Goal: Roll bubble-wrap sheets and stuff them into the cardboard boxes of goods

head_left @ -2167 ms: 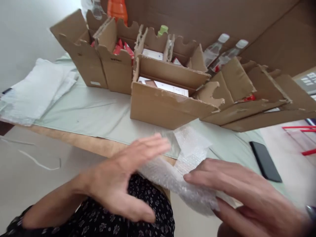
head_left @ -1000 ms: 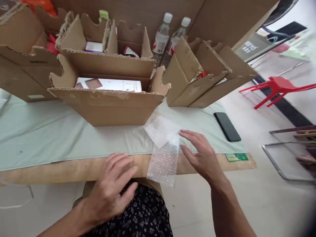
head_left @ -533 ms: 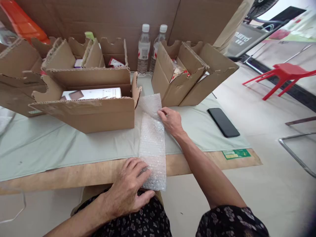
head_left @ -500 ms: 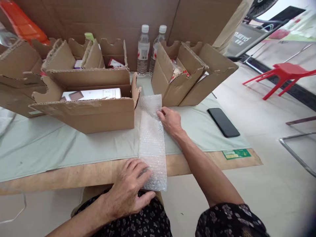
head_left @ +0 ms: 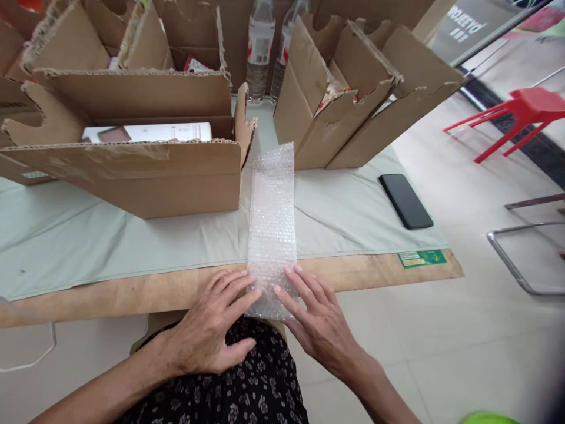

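Note:
A long strip of bubble wrap (head_left: 272,218) lies on the table, running from between the cardboard boxes to just past the wooden front edge. My left hand (head_left: 218,321) rests at its near left side, fingers stretched out and fingertips touching the wrap. On the near right side lies my right hand (head_left: 318,315), its fingers spread and their tips on the plastic. Neither hand grips anything. The far end of the strip lifts slightly beside a box corner.
An open cardboard box (head_left: 189,185) holding a white printed box (head_left: 159,132) stands left. More cardboard boxes (head_left: 309,112) stand behind and right, with two water bottles (head_left: 259,53) between. A black phone (head_left: 406,201) lies right. A red stool (head_left: 525,118) stands on the floor.
My right hand has let go of the strip's far part and come back to its near end, beside my left hand. The view has shifted downward and closer.

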`<state>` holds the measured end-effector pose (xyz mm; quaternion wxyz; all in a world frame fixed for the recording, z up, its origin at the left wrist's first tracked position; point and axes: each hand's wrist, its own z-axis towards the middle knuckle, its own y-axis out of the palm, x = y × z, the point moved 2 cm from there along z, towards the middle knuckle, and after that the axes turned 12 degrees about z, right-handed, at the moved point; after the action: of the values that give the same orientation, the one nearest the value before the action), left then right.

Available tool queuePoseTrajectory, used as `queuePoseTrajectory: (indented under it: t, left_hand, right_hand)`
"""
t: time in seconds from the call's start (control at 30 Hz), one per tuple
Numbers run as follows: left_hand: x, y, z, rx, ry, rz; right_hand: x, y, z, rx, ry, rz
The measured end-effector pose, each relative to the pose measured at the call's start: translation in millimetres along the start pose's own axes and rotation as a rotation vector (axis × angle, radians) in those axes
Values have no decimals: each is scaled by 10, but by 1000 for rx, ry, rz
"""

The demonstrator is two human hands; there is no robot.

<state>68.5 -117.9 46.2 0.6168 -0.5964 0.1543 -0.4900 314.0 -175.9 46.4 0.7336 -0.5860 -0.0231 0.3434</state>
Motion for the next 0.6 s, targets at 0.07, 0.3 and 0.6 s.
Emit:
queuePoseTrajectory:
  t: [0.07,0.3,0.6]
  left_hand:
    - [24,-30,-4,-10,4,5]
    - [94,-30,25,267,-157,-99]
    - [44,47,225,304,-370,-17]
  right_hand:
    - [-47,73,66,119,-19,97]
    - [-49,62,172,251,166,448]
    - [66,82,12,588,287,198]
